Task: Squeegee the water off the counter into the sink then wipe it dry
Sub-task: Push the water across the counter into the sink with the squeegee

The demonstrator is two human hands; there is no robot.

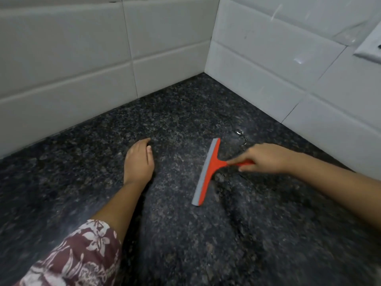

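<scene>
An orange squeegee point(208, 172) with a grey rubber blade lies with its blade on the dark speckled granite counter point(185, 234). My right hand point(261, 159) grips its orange handle from the right, fingers wrapped round it. My left hand point(139, 159) rests on the counter to the left of the blade, fingers loosely bent, holding nothing. A film of water and a few beads point(240, 135) glisten on the stone right of the blade. No sink or cloth is in view.
White tiled walls point(82, 58) meet in a corner point(206, 69) behind the counter. A white socket plate point(369, 46) sits on the right wall at the upper right edge. My left arm wears a maroon floral sleeve point(78, 256).
</scene>
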